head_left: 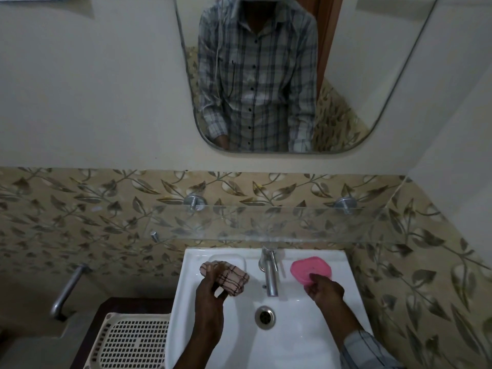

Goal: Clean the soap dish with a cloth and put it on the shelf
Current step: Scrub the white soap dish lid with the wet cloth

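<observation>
Laundry basket (127, 342): cream, lattice-topped, stood at the lower left beside the basin; a cloth let slip over the left rim would be expected to land on or near it.

Cloth (229, 279): pink-and-cream checked, folded, lying on the basin's left ledge over the moulded soap recess; part of its near edge is covered by the fingers.

Left hand (210, 291): grip closed around the near end of the cloth, fingers curled over it. Only one end is held, so the folds may be expected to fall open on lifting and trail into the bowl.

Basin (300, 339): white ceramic, glossy, with an open drain (265, 317) at centre. Wetness cannot be judged; a dropped dish would likely skid down the slope toward the drain.

Tap (269, 272): chrome, standing between the two hands; it is liable to be knocked when cloth and dish are brought together.

Soap dish (310, 270): pink plastic, scalloped, resting on the basin's right ledge just beside the tap. Residue inside cannot be made out.

Right hand (323, 288): grip pinched on the dish's near rim, fingertips only. So shallow a hold on smooth plastic is judged likely to slip or tip the dish.

Glass shelf (266, 222): clear, wall-mounted above the basin on chrome brackets, bare. Its front edge is hard to see, so the dish may be struck against it or set too near the lip.
</observation>
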